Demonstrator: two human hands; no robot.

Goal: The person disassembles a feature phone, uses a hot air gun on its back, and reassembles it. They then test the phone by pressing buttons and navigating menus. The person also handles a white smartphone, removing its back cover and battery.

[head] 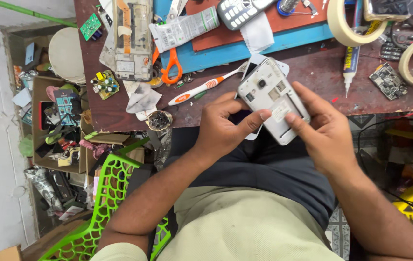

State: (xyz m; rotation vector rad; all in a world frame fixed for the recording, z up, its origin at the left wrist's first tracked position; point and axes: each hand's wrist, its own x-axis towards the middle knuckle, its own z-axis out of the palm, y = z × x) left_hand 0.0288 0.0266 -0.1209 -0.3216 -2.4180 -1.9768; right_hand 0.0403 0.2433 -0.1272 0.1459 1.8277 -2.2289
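A white phone (pixel 270 94) with its back cover off shows its bare battery bay and camera hole. Both my hands hold it above my lap, just in front of the table edge. My left hand (pixel 225 126) grips its lower left side, thumb pressed on the bay. My right hand (pixel 323 129) holds the right side, with a fingertip on a small white label inside the bay. A second white piece (pixel 253 63) lies under the phone's far end.
The brown workbench (pixel 312 72) carries a white-and-orange toothbrush (pixel 201 89), orange scissors (pixel 171 65), a glue tube (pixel 350 65), tape rolls (pixel 345 26), circuit boards (pixel 104 84) and a keypad phone (pixel 238 12). A green chair (pixel 110 203) and a box of parts (pixel 59 125) stand to the left.
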